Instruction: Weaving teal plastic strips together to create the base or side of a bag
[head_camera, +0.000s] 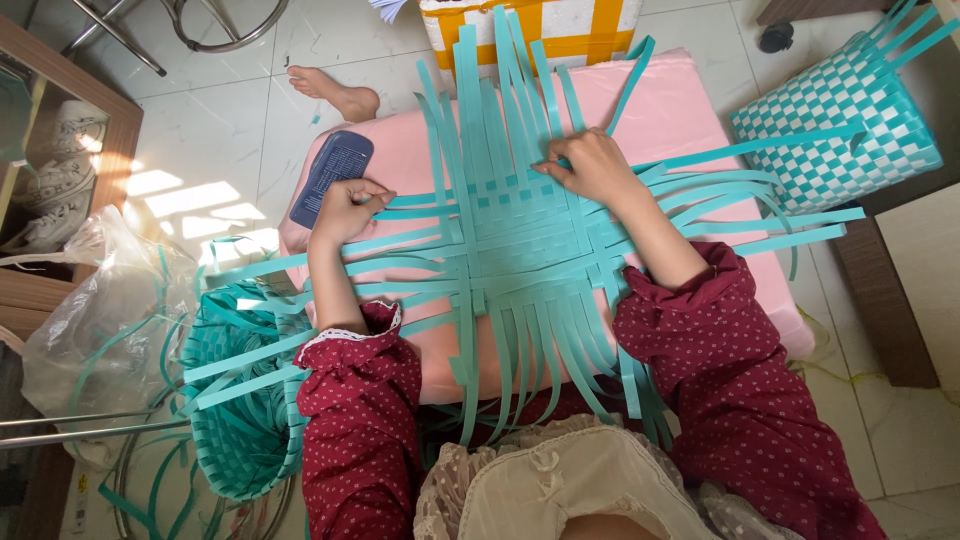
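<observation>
Across the pink cushion (690, 120) on our lap lies the woven teal strip mat (520, 245), spread flat so the loose ends fan out on every side. We pinch one horizontal strip (415, 212) with our left hand (345, 210) at the mat's left edge, beside a dark blue tool (330, 175). Our right hand (595, 165) presses curled fingers on the far weave, seemingly to keep the crossings from shifting.

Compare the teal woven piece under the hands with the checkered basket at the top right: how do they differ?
The woven mat lies flat on the pink cushion, with loose strips spreading out on every side; the checkered basket already has raised walls. The mat is plain teal; the basket mixes teal and white squares. The left hand and right hand rest on the mat only. Both are woven from flat strips.
</observation>
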